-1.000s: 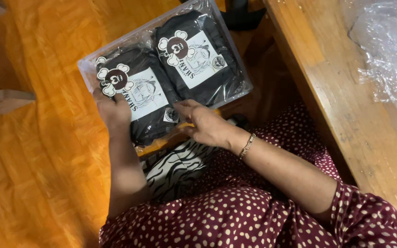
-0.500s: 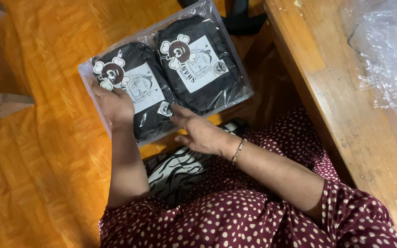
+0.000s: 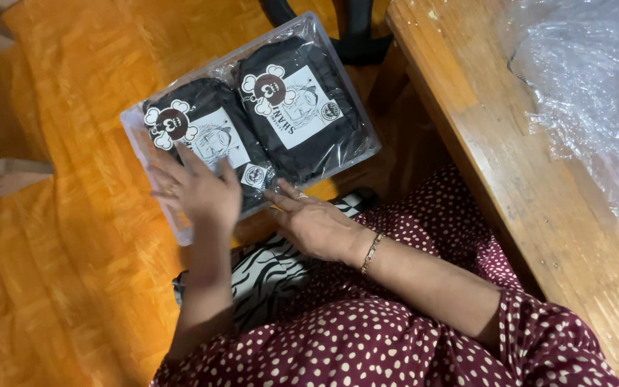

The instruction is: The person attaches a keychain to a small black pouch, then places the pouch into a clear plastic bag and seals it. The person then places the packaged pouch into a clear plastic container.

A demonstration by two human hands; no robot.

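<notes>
A clear plastic packet (image 3: 252, 122) holding 2 black folded garments with white printed labels is lying over the person's lap, above the orange cloth-covered floor (image 3: 59, 251). The left hand (image 3: 195, 190) is resting flat on its near left corner, fingers spread wide. The right hand (image 3: 313, 226), fingers loosely extended, is touching the packet's near edge. A wooden table (image 3: 510, 165) with crinkled clear plastic wrap (image 3: 596, 93) is standing at right.

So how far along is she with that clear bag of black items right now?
Done: two black folded items with white printed labels sit side by side inside the clear plastic bag. In hand: the left hand lies flat on the bag's near end, while the right hand touches its near edge, over her lap. Left: I cannot tell whether the near edge is sealed. More clear plastic lies on the wooden table.
</notes>
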